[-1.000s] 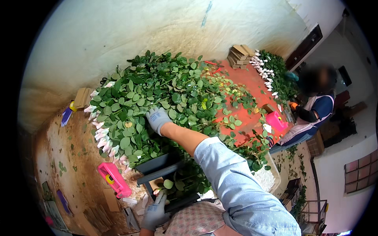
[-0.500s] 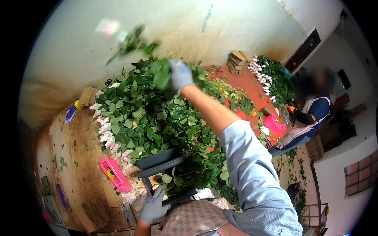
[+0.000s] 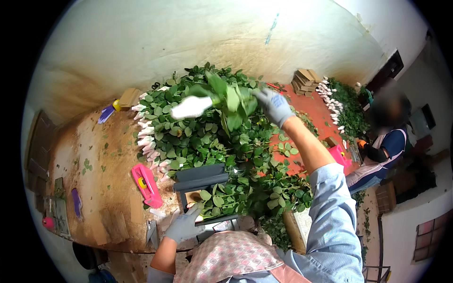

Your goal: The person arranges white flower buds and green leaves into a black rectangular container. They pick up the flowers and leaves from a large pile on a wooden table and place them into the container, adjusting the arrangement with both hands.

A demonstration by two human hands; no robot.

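My right hand (image 3: 274, 104), in a grey glove, is closed on the stem of a rose. The rose's leaves (image 3: 231, 101) and blurred white-wrapped head (image 3: 191, 107) point left, above a large heap of leafy roses (image 3: 203, 137). My left hand (image 3: 185, 225), also gloved in grey, is low at the near side of a dark grey box-like holder (image 3: 200, 175). Its fingers bend around a pale rose bud (image 3: 198, 218), partly hidden by the glove. Leafy stems lie in the holder to the right of this bud.
A pink tape dispenser (image 3: 147, 186) stands on the stained table (image 3: 106, 165), near flat cardboard pieces (image 3: 112, 226) and purple gloves (image 3: 106, 114). Folded cardboard (image 3: 306, 82) is stacked by the wall. At right, a co-worker (image 3: 382, 151) stands by another rose pile (image 3: 348, 108) and pink dispenser (image 3: 338, 157).
My right hand has moved right and lower in the picture, drawing the rose away from the wall to above the heap. My left hand stays by the holder. The whole view has shifted slightly.
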